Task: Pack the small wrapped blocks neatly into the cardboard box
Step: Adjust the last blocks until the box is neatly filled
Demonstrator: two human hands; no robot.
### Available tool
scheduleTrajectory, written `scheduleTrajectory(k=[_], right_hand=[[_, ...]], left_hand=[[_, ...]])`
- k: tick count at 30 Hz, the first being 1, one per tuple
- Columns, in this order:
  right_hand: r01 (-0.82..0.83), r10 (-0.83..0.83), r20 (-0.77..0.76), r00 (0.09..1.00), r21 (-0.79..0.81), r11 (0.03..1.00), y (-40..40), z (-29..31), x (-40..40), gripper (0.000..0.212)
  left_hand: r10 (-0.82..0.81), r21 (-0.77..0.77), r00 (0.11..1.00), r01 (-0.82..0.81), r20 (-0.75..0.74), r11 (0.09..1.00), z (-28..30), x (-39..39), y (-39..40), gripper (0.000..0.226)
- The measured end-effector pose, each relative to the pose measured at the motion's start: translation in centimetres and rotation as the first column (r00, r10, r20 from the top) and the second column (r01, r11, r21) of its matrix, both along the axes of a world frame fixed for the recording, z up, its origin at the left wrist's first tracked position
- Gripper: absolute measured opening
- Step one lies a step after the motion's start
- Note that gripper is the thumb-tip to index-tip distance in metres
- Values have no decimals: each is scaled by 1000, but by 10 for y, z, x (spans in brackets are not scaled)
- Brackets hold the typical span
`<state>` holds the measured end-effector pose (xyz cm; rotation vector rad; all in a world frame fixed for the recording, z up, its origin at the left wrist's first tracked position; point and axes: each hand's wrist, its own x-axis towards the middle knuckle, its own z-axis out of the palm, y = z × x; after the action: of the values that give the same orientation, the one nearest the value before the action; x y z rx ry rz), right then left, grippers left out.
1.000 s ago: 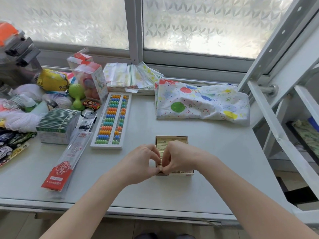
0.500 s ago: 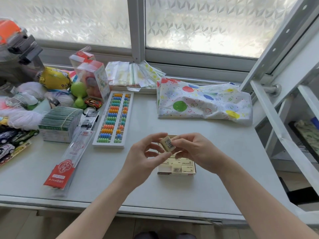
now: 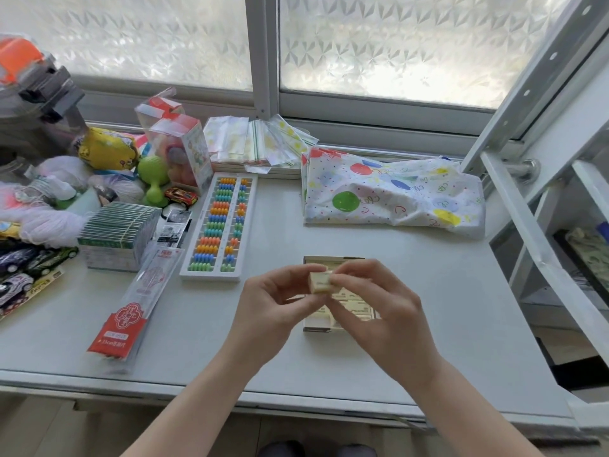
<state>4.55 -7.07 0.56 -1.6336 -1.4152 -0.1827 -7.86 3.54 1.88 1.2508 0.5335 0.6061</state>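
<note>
Cream-wrapped, one small block [image 3: 320, 281] is pinched between the fingertips of the left hand [image 3: 273, 306] and right hand [image 3: 379, 311]. Both hands hover above the cardboard box [image 3: 333, 260] on the table [image 3: 428, 291].

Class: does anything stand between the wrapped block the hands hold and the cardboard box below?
Nothing visible does. Both hands hold the wrapped block directly above the open cardboard box.
</note>
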Motion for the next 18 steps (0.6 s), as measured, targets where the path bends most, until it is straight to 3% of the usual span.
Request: scheduleTrajectory(k=[1,3,6,9,12,15,18], right_hand=[[-29,23,-164,986,-36,999,-1,2,-1,32],[-107,58,-495,867,-71,992,-3,8,-1,38],[-185,113,-723,682,-21,983,-5,14,0,32],[-244,136,-734,666,-42,969,-4,18,1,30],[-252,87,-644,760,-169,953,-3,22,10,24],[-229,11,-497,868,-380,896,3,19,20,20],[-225,-8,-374,927,-576,786,13,11,22,16]], left_hand=[[2,-14,1000,-1,9,1000,0,0,1,28],[-4,-33,1000,4,17,999,1,-2,4,32],[-16,-34,1000,17,24,999,3,-4,4,34],[-18,-17,1000,18,16,1000,4,-4,4,33],[-60,55,996,63,-59,996,0,-2,8,33],[-108,178,965,153,-238,972,-10,0,16,32],[-90,387,886,288,-455,876,-19,3,23,31]])
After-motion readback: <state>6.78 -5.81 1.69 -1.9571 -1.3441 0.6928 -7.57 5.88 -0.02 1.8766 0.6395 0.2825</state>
